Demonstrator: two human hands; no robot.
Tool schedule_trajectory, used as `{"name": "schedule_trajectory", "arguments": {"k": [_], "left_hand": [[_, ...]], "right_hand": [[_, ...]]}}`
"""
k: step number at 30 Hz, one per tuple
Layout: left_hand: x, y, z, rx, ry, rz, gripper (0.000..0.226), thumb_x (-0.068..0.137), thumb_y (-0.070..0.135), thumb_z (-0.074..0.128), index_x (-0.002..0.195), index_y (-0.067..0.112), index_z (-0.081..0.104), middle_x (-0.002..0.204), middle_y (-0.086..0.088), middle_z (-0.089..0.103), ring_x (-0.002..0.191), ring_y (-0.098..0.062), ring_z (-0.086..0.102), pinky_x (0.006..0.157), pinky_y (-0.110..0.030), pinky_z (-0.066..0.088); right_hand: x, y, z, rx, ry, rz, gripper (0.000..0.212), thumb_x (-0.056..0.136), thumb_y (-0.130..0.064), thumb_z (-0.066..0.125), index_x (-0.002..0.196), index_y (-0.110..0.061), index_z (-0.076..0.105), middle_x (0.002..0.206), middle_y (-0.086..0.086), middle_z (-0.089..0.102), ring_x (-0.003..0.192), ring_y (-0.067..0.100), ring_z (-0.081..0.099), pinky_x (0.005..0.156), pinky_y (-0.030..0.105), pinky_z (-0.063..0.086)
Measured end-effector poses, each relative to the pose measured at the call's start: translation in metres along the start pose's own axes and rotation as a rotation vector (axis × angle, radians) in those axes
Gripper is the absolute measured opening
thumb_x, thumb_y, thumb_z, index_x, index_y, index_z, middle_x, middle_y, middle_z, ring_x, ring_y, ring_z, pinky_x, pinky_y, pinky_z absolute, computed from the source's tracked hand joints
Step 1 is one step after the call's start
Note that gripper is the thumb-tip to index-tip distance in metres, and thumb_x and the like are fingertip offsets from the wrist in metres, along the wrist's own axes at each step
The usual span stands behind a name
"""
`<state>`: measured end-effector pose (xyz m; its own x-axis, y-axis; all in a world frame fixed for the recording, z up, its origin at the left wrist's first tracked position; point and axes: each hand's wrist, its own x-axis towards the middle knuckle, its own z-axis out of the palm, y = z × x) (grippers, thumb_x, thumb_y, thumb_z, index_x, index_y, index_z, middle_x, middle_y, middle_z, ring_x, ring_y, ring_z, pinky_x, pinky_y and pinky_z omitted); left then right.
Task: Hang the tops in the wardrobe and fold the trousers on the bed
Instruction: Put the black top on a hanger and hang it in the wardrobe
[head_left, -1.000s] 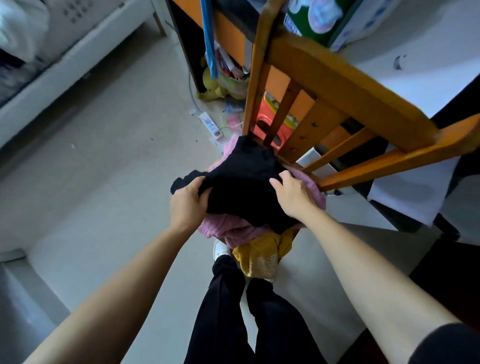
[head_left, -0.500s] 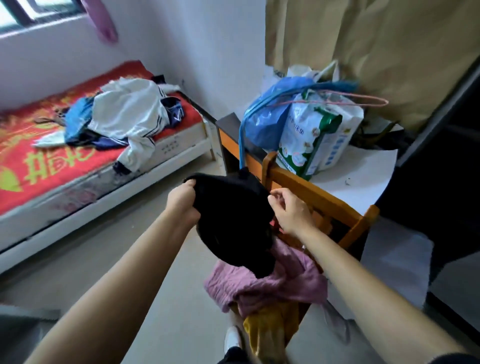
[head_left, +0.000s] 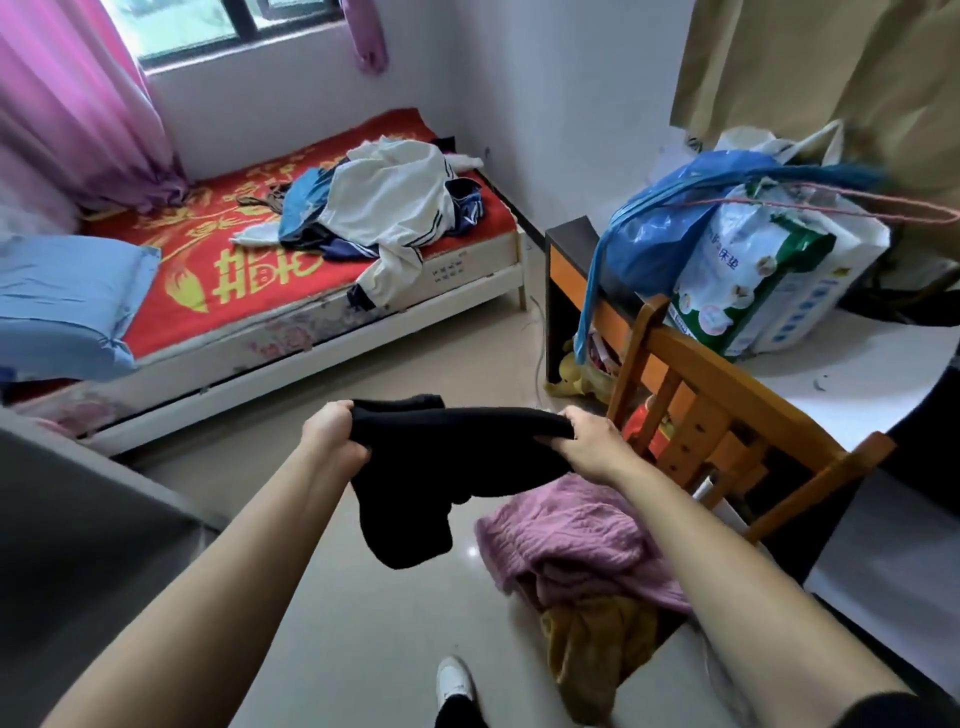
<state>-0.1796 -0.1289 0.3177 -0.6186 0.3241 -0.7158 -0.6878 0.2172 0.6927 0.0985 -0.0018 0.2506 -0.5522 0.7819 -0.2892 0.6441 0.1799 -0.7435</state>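
Both hands are curled tight round a black garment: the left hand bunches one end in its fist at nine o'clock of the cloth, and the right hand grips the other end at three o'clock. The top edge is pulled taut between them, and the rest hangs in a loose fold towards six o'clock, off the floor and touching nothing. Whether it is a top or trousers cannot be told from its shape here.

At about four o'clock of it a pink garment lies crumpled on the seat of a wooden chair, with a mustard garment hanging below it at five o'clock. At eleven o'clock, well apart across the floor, stands the bed, and on its far end a tangled heap of white and blue clothes lies unfolded. A blue pillow sits at nine o'clock and a desk with bags at two o'clock. No wardrobe is in view.

By my reading the task is barely begun: nothing shows as hung or folded, one piece is in hand, and two on the chair plus the heap on the bed are left to sort.
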Motion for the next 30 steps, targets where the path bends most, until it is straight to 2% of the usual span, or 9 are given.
{"name": "schedule_trajectory", "arguments": {"k": [5,8,10,13,16,21,24,27,30], "left_hand": [[0.017,0.025,-0.049,-0.070,0.029,0.050,0.012,0.098,0.006,0.049,0.111,0.008,0.048,0.096,-0.014,0.052,0.077,-0.026,0.057,0.089,-0.048,0.054],[0.024,0.041,-0.077,-0.026,0.072,0.188,0.014,0.095,0.006,0.058,0.109,0.005,0.054,0.085,-0.012,0.053,0.067,-0.022,0.056,0.048,-0.030,0.055],[0.031,0.056,-0.108,0.014,0.047,0.239,0.015,0.095,0.008,0.061,0.108,0.002,0.057,0.088,-0.014,0.058,0.064,-0.021,0.058,0.038,-0.022,0.049],[0.047,0.085,-0.160,0.109,-0.095,0.359,0.042,0.095,0.007,0.061,0.134,0.002,0.048,0.128,-0.019,0.057,0.098,-0.023,0.064,0.072,-0.033,0.058],[0.054,0.114,-0.213,0.476,-0.107,0.576,0.067,0.092,0.009,0.066,0.151,0.015,0.033,0.152,-0.012,0.038,0.136,-0.024,0.043,0.111,-0.044,0.039],[0.074,0.115,-0.279,0.933,-0.206,0.679,0.067,0.085,0.008,0.071,0.145,0.015,0.042,0.148,-0.010,0.040,0.138,-0.023,0.036,0.114,-0.031,0.030],[0.088,0.106,-0.306,1.119,-0.326,0.634,0.092,0.077,0.039,0.082,0.152,0.024,0.030,0.150,-0.001,0.026,0.142,-0.018,0.024,0.120,-0.033,0.021],[0.098,0.099,-0.310,1.006,-0.342,0.643,0.109,0.061,0.070,0.078,0.151,0.032,0.030,0.145,0.007,0.026,0.138,-0.010,0.021,0.119,-0.034,0.022],[0.110,0.105,-0.302,0.791,-0.250,0.807,0.055,0.081,0.054,0.072,0.129,0.031,0.057,0.127,0.006,0.050,0.126,-0.013,0.044,0.107,-0.030,0.037]], "right_hand": [[0.011,-0.064,0.003,0.219,-0.033,-0.028,0.028,0.092,-0.031,0.070,0.095,-0.004,0.066,0.073,0.009,0.061,0.058,0.021,0.058,0.046,0.029,0.045],[0.020,-0.116,0.011,0.370,-0.054,-0.025,0.031,0.094,-0.034,0.068,0.097,-0.004,0.068,0.070,0.007,0.058,0.054,0.016,0.054,0.047,0.026,0.039],[0.027,-0.160,0.025,0.458,-0.087,-0.009,0.030,0.094,-0.037,0.067,0.096,-0.007,0.070,0.072,0.006,0.065,0.056,0.016,0.060,0.049,0.025,0.044],[0.037,-0.227,0.057,0.526,-0.186,-0.005,0.028,0.095,-0.038,0.066,0.094,-0.010,0.070,0.074,0.004,0.070,0.059,0.015,0.064,0.054,0.025,0.051],[0.044,-0.289,0.107,0.505,-0.295,-0.060,0.027,0.098,-0.035,0.062,0.087,-0.011,0.067,0.063,-0.001,0.065,0.051,0.009,0.057,0.048,0.022,0.047],[0.047,-0.356,0.187,0.484,-0.408,-0.069,0.024,0.103,-0.027,0.056,0.095,-0.005,0.064,0.073,0.003,0.066,0.054,0.008,0.065,0.049,0.021,0.051],[0.046,-0.388,0.218,0.498,-0.443,-0.052,0.025,0.104,-0.027,0.052,0.105,-0.005,0.064,0.076,0.003,0.070,0.057,0.011,0.068,0.045,0.018,0.047],[0.048,-0.412,0.235,0.535,-0.478,-0.057,0.025,0.105,-0.027,0.051,0.109,-0.007,0.065,0.074,0.002,0.069,0.053,0.009,0.065,0.042,0.016,0.041],[0.053,-0.429,0.242,0.594,-0.522,-0.069,0.025,0.104,-0.027,0.051,0.107,-0.008,0.068,0.076,0.005,0.068,0.051,0.013,0.063,0.038,0.017,0.038]]}}
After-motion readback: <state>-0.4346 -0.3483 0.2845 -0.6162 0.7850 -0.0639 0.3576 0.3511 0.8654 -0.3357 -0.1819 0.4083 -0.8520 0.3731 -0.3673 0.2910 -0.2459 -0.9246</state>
